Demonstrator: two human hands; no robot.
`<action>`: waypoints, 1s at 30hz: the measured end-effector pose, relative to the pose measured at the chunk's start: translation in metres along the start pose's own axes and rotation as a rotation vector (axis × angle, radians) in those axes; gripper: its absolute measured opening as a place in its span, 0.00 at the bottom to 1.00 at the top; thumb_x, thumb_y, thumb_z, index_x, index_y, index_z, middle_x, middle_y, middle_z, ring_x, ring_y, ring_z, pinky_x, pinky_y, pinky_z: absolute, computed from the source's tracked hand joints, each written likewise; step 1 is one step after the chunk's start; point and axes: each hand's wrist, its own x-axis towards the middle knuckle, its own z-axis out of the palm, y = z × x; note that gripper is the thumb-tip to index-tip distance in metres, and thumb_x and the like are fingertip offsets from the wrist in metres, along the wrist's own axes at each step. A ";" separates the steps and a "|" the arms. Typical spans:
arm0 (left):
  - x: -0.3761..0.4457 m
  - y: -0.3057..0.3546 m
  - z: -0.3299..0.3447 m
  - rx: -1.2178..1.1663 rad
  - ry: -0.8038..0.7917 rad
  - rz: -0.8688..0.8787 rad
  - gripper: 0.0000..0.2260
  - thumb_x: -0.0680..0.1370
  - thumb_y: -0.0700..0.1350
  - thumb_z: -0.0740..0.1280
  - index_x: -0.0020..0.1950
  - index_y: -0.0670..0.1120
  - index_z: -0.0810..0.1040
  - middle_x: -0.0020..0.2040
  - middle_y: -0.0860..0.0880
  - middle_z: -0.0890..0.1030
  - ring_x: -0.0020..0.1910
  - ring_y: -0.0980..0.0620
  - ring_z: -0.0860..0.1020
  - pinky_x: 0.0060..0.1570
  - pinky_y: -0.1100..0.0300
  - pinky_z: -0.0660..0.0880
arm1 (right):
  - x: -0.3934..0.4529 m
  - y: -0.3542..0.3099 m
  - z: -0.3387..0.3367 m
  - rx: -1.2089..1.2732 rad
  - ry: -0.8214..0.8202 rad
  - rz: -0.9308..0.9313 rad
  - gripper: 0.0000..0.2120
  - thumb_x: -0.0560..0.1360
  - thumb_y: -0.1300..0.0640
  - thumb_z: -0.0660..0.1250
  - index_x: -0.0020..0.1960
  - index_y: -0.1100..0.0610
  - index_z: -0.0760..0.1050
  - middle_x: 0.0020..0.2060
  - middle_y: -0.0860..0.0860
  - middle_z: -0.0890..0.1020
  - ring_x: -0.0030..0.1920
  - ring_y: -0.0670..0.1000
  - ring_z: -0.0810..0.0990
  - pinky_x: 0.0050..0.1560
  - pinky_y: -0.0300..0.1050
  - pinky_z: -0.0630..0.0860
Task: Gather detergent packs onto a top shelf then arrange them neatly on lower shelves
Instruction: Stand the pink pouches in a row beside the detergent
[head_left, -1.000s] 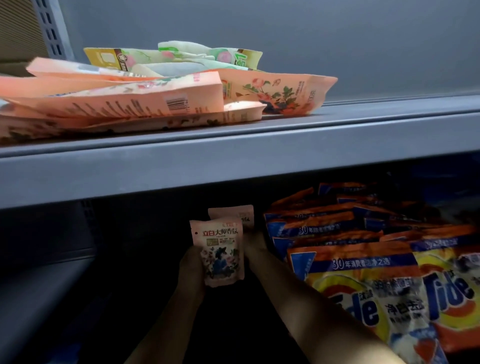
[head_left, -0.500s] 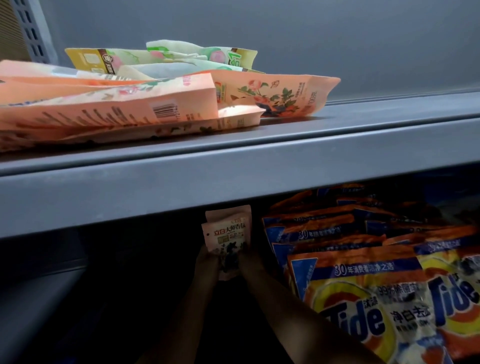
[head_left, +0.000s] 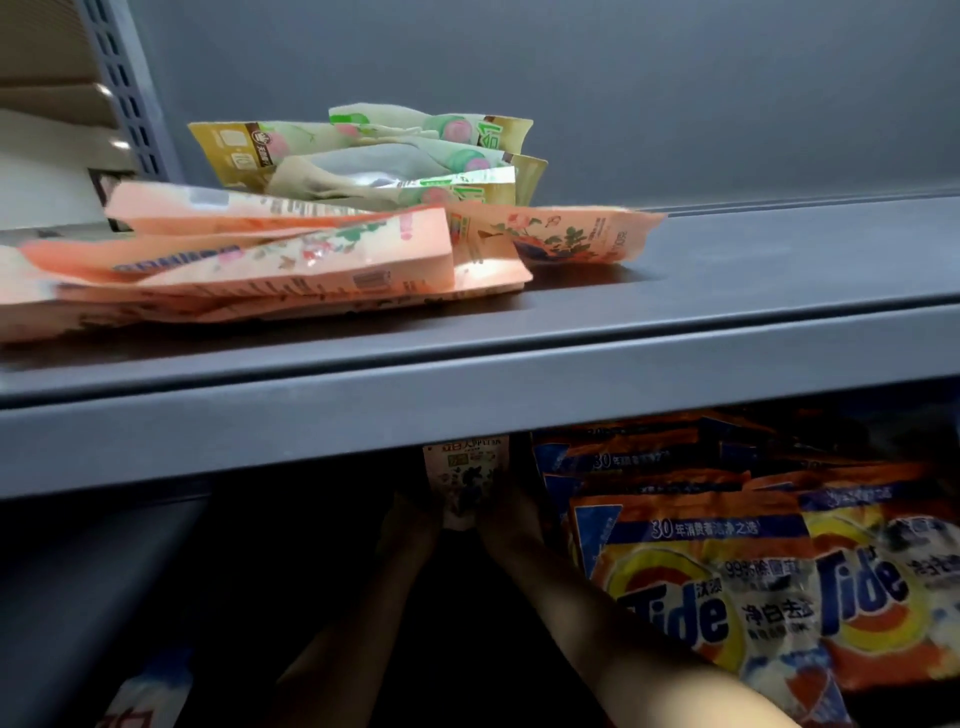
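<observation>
Head view: small pack (head_left: 464, 480) upright between left hand (head_left: 410, 512) and right hand (head_left: 506, 512).

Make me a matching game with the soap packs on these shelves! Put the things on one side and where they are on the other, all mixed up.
Things:
1. pink packs
2. green and gold packs
3. orange Tide bags
4. small floral pack

Places:
A. lower shelf, on the right
B. top shelf, at the back of the pile
C. between the left hand and right hand
D. top shelf, at the front of the pile

Pairs: 1-D, 2-B, 3-A, 4-C
</observation>
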 end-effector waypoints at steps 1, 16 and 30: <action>-0.008 0.004 -0.004 0.083 0.012 -0.015 0.24 0.79 0.57 0.59 0.72 0.48 0.66 0.65 0.43 0.74 0.60 0.43 0.75 0.58 0.50 0.74 | -0.004 -0.003 -0.003 -0.040 0.016 -0.001 0.21 0.81 0.58 0.55 0.73 0.58 0.59 0.69 0.56 0.69 0.68 0.55 0.69 0.62 0.40 0.65; -0.245 0.073 -0.095 0.322 0.132 0.207 0.12 0.76 0.52 0.63 0.53 0.47 0.79 0.53 0.45 0.81 0.54 0.45 0.78 0.55 0.57 0.73 | -0.166 -0.057 -0.154 -0.522 -0.175 -0.402 0.13 0.74 0.45 0.59 0.53 0.52 0.72 0.51 0.52 0.78 0.54 0.56 0.77 0.46 0.45 0.70; -0.303 0.191 -0.204 0.140 0.675 0.723 0.04 0.74 0.46 0.65 0.39 0.51 0.76 0.36 0.56 0.78 0.40 0.51 0.76 0.40 0.56 0.70 | -0.207 -0.152 -0.252 -0.143 0.166 -0.834 0.07 0.75 0.50 0.64 0.43 0.50 0.79 0.38 0.43 0.82 0.40 0.46 0.79 0.43 0.46 0.77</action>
